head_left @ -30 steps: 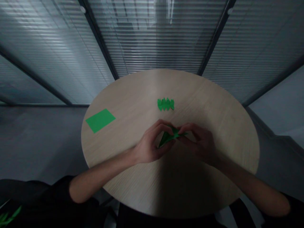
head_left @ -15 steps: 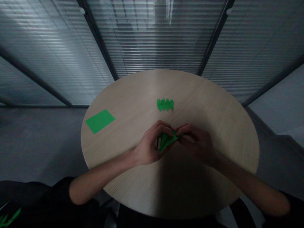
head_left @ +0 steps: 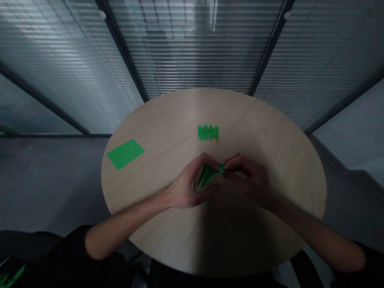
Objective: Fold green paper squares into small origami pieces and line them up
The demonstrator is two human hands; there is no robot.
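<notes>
A folded piece of green paper [head_left: 208,175] is held between my two hands, above the near middle of the table. My left hand [head_left: 192,182] curls round its left side, with the fingers at the top edge and the thumb lower down. At the paper's right end, my right hand [head_left: 249,176] pinches it between thumb and fingers. The folds fan out towards the lower left. Just beyond my hands lies a zigzag green paper piece [head_left: 208,132] with pointed edges.
A flat green paper sheet [head_left: 126,154] lies at the left of the round wooden table [head_left: 168,116]. Glass panels with blinds [head_left: 192,60] stand behind the table. Some green strips [head_left: 13,276] show at the lower left corner, on something dark.
The left hand's lower digit has moved off the folded paper's near edge, and the folds now show more open. My right hand keeps its pinch, almost unmoved.
</notes>
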